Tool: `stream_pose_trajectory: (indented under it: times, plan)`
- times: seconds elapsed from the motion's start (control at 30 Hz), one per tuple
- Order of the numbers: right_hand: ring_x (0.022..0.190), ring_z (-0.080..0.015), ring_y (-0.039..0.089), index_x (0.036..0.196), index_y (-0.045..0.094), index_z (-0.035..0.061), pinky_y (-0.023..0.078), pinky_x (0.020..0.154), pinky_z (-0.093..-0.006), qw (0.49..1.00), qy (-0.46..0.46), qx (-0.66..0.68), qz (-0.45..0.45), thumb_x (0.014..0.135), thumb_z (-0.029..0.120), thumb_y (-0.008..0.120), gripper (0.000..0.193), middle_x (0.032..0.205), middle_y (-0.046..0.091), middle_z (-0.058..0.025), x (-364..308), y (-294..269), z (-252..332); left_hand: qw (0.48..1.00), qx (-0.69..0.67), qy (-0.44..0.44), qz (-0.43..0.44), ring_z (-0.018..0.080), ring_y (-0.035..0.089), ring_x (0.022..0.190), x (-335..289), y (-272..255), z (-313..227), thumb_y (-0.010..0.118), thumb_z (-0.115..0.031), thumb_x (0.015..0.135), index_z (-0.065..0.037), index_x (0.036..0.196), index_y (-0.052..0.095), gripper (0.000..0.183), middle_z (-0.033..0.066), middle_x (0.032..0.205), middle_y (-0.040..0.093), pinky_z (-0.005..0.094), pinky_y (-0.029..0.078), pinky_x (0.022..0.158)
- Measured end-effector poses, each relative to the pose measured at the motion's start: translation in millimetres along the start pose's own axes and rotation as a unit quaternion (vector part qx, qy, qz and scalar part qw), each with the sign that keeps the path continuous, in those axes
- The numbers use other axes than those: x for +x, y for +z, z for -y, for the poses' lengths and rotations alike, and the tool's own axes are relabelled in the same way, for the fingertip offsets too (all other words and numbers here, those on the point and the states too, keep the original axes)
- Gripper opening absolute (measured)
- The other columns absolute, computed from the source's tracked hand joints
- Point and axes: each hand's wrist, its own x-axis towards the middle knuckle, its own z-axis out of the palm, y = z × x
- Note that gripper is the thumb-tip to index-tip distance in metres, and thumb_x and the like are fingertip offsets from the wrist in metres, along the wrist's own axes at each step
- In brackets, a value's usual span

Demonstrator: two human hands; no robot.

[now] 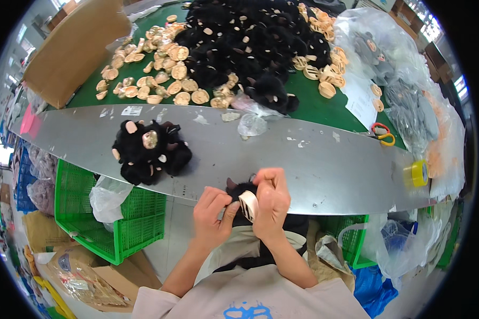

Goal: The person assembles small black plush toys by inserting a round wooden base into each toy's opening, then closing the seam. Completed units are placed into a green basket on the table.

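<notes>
In front of my body, near the front edge of the grey metal table [239, 159], both hands are on a small black plush piece [242, 188] with little ears. A cream plastic shell [249, 206] with dark slots sits against its underside. My left hand [213, 213] is closed, pinching the plush from the left. The right hand [272, 203] is closed too, gripping the plush and shell from the right; its fingertips are partly hidden. To the left lies a small heap of black plush pieces [143, 151], one with a cream shell showing.
A large pile of black plush pieces [239, 40] covers the green surface behind, with loose cream shells [167, 58] on both sides. Scissors [384, 135] and a yellow tape roll [419, 173] lie to the right. Green crates [117, 223] stand below the table edge.
</notes>
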Motion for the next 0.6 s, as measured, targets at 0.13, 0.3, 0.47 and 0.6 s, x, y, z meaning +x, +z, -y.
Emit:
stream_pose_trajectory:
  times: [0.13, 0.3, 0.47, 0.6]
  plan:
    - [0.072, -0.0279, 0.051, 0.095, 0.055, -0.0025, 0.043, 0.064, -0.0378, 0.999, 0.027, -0.028, 0.028, 0.091, 0.012, 0.045, 0.018, 0.088, 0.055, -0.0163, -4.9, -3.9, 2.7, 1.0, -0.021, -0.016, 0.001, 0.0285, 0.051, 0.07, 5.2, 17.6, -3.3, 0.069, -0.003, 0.083, 0.0, 0.082, 0.057, 0.012, 0.0111, 0.078, 0.056, 0.0368, 0.042, 0.06]
    - [0.074, -0.0312, 0.055, 0.096, 0.056, -0.0025, 0.046, 0.064, -0.0407, 0.995, -0.035, -0.095, 0.015, 0.09, 0.005, 0.045, 0.014, 0.087, 0.057, -0.0171, -7.0, -8.9, -7.8, 0.998, -0.042, -0.035, 0.013, 0.0279, 0.048, 0.069, 4.4, 33.2, -5.5, 0.067, -0.002, 0.084, 0.0, 0.083, 0.056, 0.011, 0.0109, 0.077, 0.054, 0.036, 0.04, 0.059]
    - [0.076, -0.0321, 0.055, 0.097, 0.055, -0.0023, 0.046, 0.063, -0.0404, 0.994, 0.061, -0.087, 0.025, 0.09, -0.001, 0.047, 0.011, 0.086, 0.056, -0.0159, -4.8, -19.3, -7.3, 0.996, -0.066, -0.055, 0.015, 0.0266, 0.045, 0.068, 3.1, 41.7, -7.4, 0.064, -0.001, 0.087, 0.0, 0.082, 0.054, 0.012, 0.0103, 0.075, 0.051, 0.0345, 0.037, 0.057]
    - [0.079, -0.0331, 0.054, 0.099, 0.053, -0.0022, 0.046, 0.064, -0.0411, 0.991, 0.015, -0.132, 0.025, 0.089, -0.003, 0.047, 0.012, 0.089, 0.055, -0.0159, -4.4, -17.6, -16.0, 0.994, -0.067, -0.089, 0.022, 0.0257, 0.044, 0.068, -3.6, 49.1, -2.6, 0.062, -0.001, 0.089, 0.0, 0.082, 0.051, 0.013, 0.01, 0.073, 0.048, 0.0347, 0.036, 0.057]
